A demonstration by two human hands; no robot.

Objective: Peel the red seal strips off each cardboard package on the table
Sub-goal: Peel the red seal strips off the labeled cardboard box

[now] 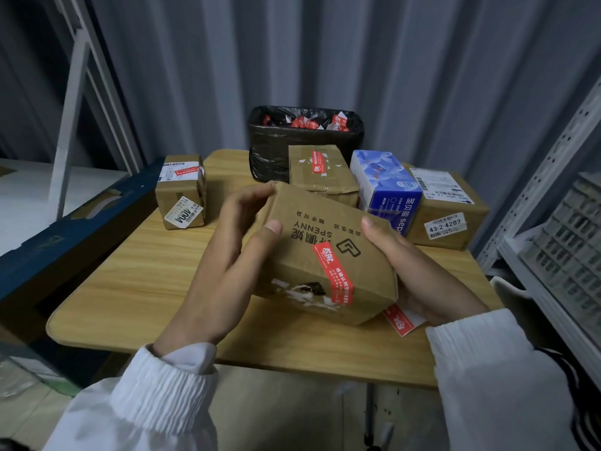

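Both hands' curled fingers (374, 227) grip the cardboard package (328, 252).

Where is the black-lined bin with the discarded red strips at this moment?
Head view: the black-lined bin stands at the table's far edge, centre, directly behind a taped cardboard package, with the blue tissue box to its right.

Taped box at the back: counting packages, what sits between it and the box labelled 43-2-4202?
A blue tissue pack lies between the taped box and labelled box; head view.
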